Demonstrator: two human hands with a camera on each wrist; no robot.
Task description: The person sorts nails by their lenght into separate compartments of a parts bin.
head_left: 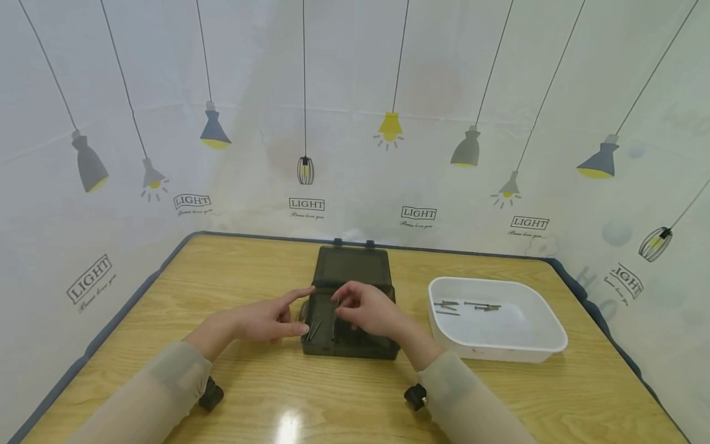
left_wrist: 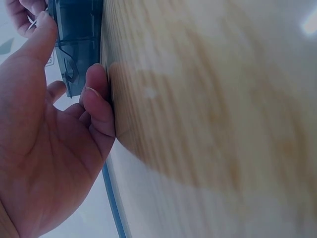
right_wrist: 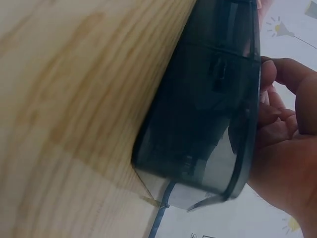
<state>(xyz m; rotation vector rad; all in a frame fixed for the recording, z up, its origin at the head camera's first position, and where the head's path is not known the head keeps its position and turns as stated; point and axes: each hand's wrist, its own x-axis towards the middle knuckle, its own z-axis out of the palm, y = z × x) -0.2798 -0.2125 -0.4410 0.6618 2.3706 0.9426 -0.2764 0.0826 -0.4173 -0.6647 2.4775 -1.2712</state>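
Note:
A dark see-through plastic case [head_left: 355, 348] lies open on the table, its lid [head_left: 352, 265] folded back. Several thin nail-like metal pieces [head_left: 314, 330] lie in its left compartment. My left hand [head_left: 266, 319] is at the case's left side, index finger and thumb stretched toward its rim, the other fingers bent. Over the case, my right hand [head_left: 366, 310] has thumb and fingers pinched together. Between those fingertips a thin metal piece [left_wrist: 32, 23] shows in the left wrist view. The case wall [right_wrist: 198, 109] hides part of the right hand's fingers in the right wrist view.
Right of the case stands a white plastic tray [head_left: 499, 351] holding several more nail-like metal pieces [head_left: 482, 306]. The wooden table [head_left: 249, 388] has a dark edge, with a lamp-printed cloth [head_left: 355, 74] behind it. Black wrist mounts [head_left: 211, 394] sit under both sleeves.

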